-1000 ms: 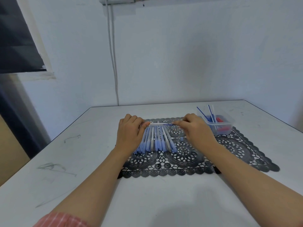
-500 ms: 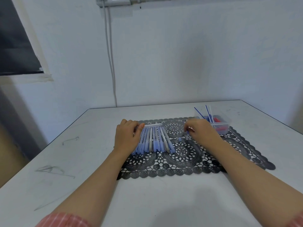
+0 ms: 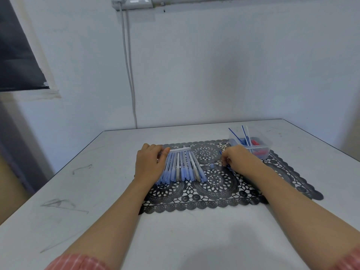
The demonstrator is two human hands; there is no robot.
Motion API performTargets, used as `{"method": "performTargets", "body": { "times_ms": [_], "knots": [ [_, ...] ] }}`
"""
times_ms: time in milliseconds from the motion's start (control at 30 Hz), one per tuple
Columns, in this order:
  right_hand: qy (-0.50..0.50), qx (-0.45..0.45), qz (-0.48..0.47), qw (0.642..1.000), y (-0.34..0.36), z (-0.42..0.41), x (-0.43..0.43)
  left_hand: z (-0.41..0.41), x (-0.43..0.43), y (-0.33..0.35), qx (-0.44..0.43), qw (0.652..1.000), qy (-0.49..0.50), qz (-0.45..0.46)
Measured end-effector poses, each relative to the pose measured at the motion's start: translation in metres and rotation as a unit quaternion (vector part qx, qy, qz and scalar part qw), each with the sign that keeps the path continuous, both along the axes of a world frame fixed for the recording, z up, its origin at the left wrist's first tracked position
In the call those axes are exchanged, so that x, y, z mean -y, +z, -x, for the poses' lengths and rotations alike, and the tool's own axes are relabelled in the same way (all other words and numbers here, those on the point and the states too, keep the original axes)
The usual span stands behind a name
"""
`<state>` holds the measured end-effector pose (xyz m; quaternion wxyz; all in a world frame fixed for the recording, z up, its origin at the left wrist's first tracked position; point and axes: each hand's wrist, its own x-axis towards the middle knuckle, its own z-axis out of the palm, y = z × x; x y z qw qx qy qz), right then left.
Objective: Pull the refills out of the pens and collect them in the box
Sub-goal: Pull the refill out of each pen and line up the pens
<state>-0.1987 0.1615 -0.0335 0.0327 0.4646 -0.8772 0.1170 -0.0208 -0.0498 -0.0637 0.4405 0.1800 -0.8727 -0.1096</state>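
Note:
A row of several blue-capped pens (image 3: 182, 168) lies side by side on a black lace mat (image 3: 214, 191). My left hand (image 3: 149, 164) rests on the row's left side, thumb on an empty clear barrel (image 3: 179, 150) lying across the pens' far ends. My right hand (image 3: 236, 159) is closed on a thin blue refill (image 3: 220, 152), just left of the clear plastic box (image 3: 251, 146). The box holds several blue refills sticking up and some red pieces. A small blue pen tip piece (image 3: 212, 165) lies on the mat near my right hand.
The mat sits on a white table (image 3: 97, 191) that meets a white wall at the back. A cable (image 3: 129, 75) runs down the wall. The table's right edge is close behind the box.
My right hand has drawn the refill out of the barrel and moved right toward the box. My left hand has stayed on the pens with the barrel. The camera view has shifted slightly.

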Motion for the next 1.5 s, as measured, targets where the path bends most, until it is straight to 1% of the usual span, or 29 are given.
{"method": "performTargets", "body": {
  "times_ms": [100, 133, 200, 300, 433, 567, 700, 800, 867, 933, 1000, 1100, 1200, 1300, 1367, 1467, 1500],
  "knots": [
    [-0.029, 0.010, -0.055, 0.998, 0.008, -0.006, 0.000, 0.000, 0.000, 0.000, 0.000, 1.000, 0.000, -0.001],
    [-0.042, 0.006, -0.056, 0.998, 0.008, -0.006, 0.000, 0.000, 0.000, 0.000, 0.001, 1.000, 0.001, -0.002],
    [-0.064, -0.012, -0.028, 0.997, 0.003, -0.005, 0.001, 0.000, 0.000, 0.000, 0.002, 1.000, 0.001, -0.004],
    [-0.080, -0.027, -0.024, 0.996, -0.004, -0.009, 0.004, -0.001, 0.000, 0.000, 0.004, 1.000, 0.002, -0.005],
    [-0.066, -0.057, 0.011, 0.996, -0.005, -0.015, 0.008, -0.001, -0.001, 0.000, 0.006, 1.000, 0.002, -0.011],
    [-0.057, -0.098, -0.004, 0.994, -0.006, -0.021, 0.006, -0.001, -0.002, 0.000, 0.009, 1.000, 0.003, -0.014],
    [-0.064, -0.133, 0.010, 0.989, -0.005, -0.021, 0.002, -0.002, -0.003, 0.000, 0.014, 1.000, 0.002, -0.021],
    [-0.063, -0.107, 0.051, 0.991, -0.007, -0.023, 0.004, -0.002, -0.004, 0.001, 0.016, 1.000, 0.001, -0.023],
    [-0.063, -0.068, 0.115, 0.989, -0.004, -0.026, 0.007, -0.001, -0.004, 0.001, 0.015, 1.000, -0.001, -0.025],
    [-0.064, -0.034, 0.198, 0.978, 0.004, -0.026, 0.010, -0.001, -0.003, 0.000, 0.012, 1.000, -0.006, -0.021],
    [-0.071, -0.021, 0.251, 0.965, 0.017, -0.021, 0.012, 0.001, -0.002, -0.001, 0.010, 1.000, -0.007, -0.020],
    [-0.103, 0.024, 0.276, 0.955, 0.036, 0.001, 0.015, 0.004, 0.000, -0.002, 0.017, 1.000, -0.005, -0.024],
    [-0.137, 0.069, 0.265, 0.952, 0.050, 0.029, 0.017, 0.005, 0.003, -0.004, 0.020, 1.000, -0.002, -0.024],
    [-0.176, 0.070, 0.236, 0.953, 0.057, 0.051, 0.020, 0.005, 0.004, -0.005, 0.018, 1.000, -0.002, -0.024],
    [-0.200, 0.074, 0.192, 0.958, 0.056, 0.064, 0.023, 0.005, 0.004, -0.005, 0.016, 1.000, -0.005, -0.018],
    [-0.211, 0.059, 0.081, 0.972, 0.055, 0.071, 0.031, 0.004, 0.006, -0.004, 0.013, 1.000, -0.005, -0.016],
    [-0.211, 0.062, 0.062, 0.973, 0.054, 0.072, 0.033, 0.005, 0.007, -0.004, 0.013, 1.000, -0.005, -0.015]
  ]
}}
